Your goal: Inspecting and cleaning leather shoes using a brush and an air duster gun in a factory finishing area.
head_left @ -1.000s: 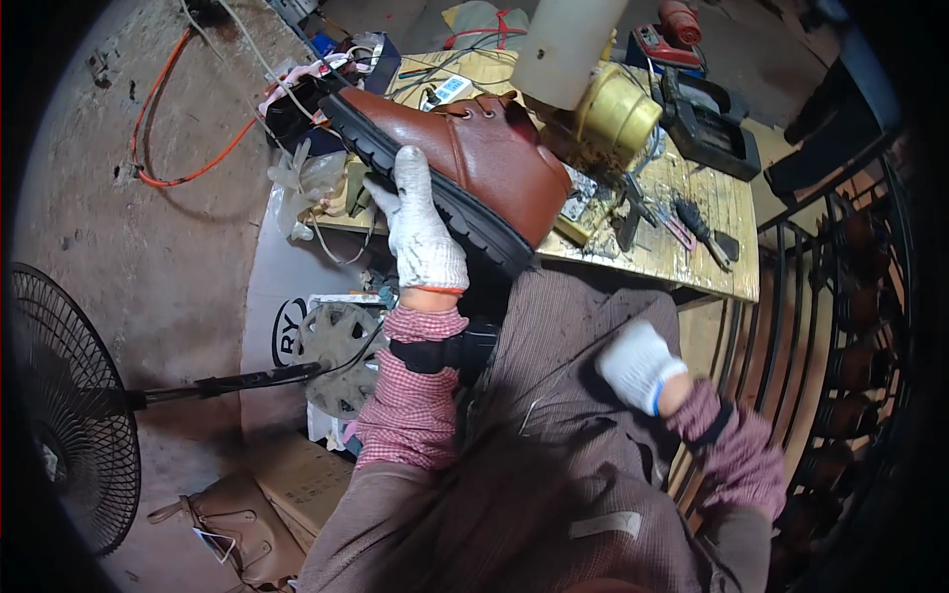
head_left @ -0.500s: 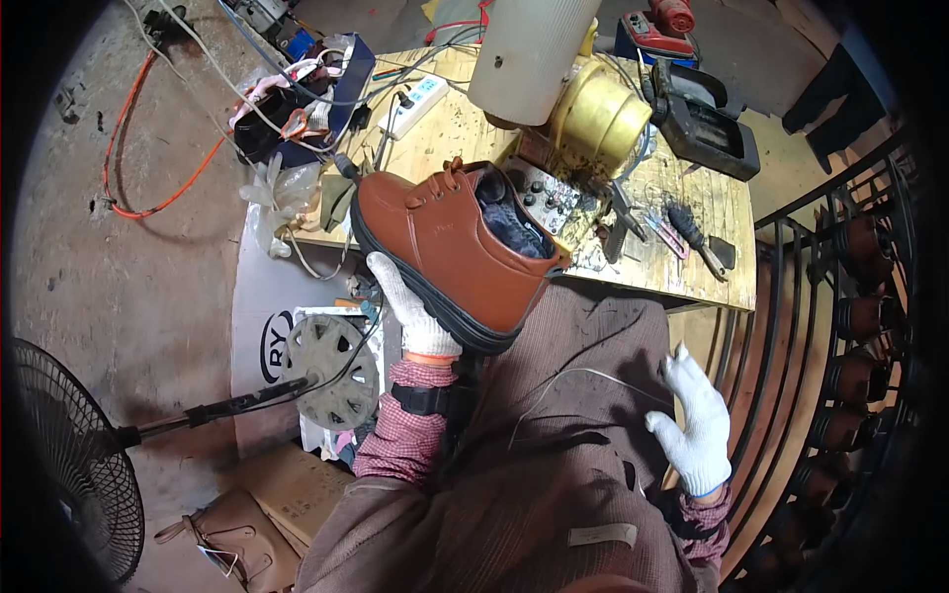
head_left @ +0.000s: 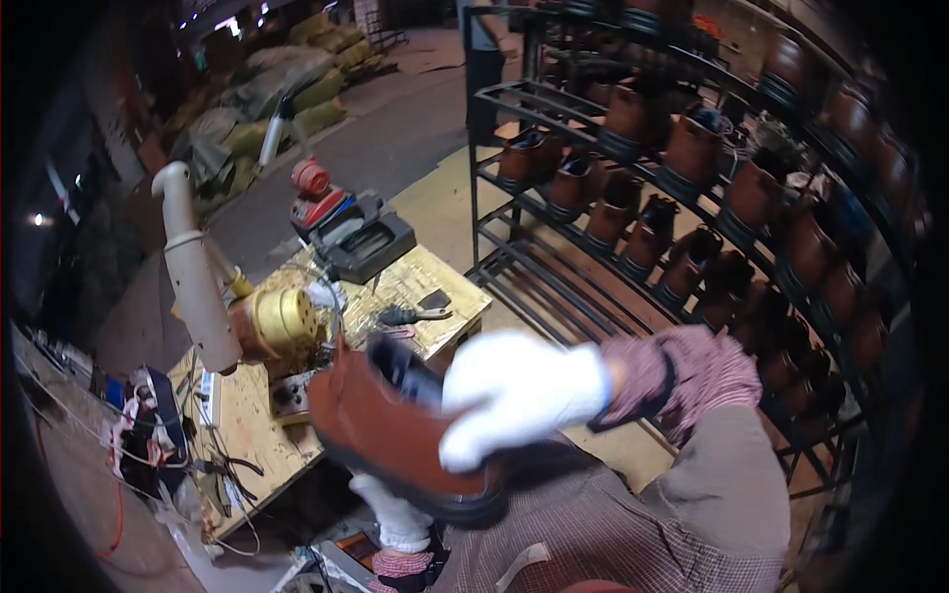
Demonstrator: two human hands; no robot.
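A reddish-brown lace-up ankle boot (head_left: 381,420) with a thick black sole and a dark lining hangs tilted in front of me, toe to the left. My right hand (head_left: 524,390), in a white glove and smeared by motion, closes on the boot's heel end, its thumb across the side. Below the sole, my left hand (head_left: 395,516) in a white glove supports the boot from underneath; its fingertips are partly hidden behind it. Beyond the boot stands a wooden workbench (head_left: 242,425) with a yellow-nozzled blower (head_left: 282,321) on it.
A black metal rack (head_left: 499,178) filled with similar boots runs along the right. On the bench lie a black tray (head_left: 366,252), a dark-handled scraper (head_left: 410,315) and a white power strip (head_left: 209,397). Another person (head_left: 484,74) stands at the back near stacked sacks (head_left: 282,84).
My view has swung right toward the rack. My right hand has come up from my lap onto the boot's heel end. The left hand remains under the sole.
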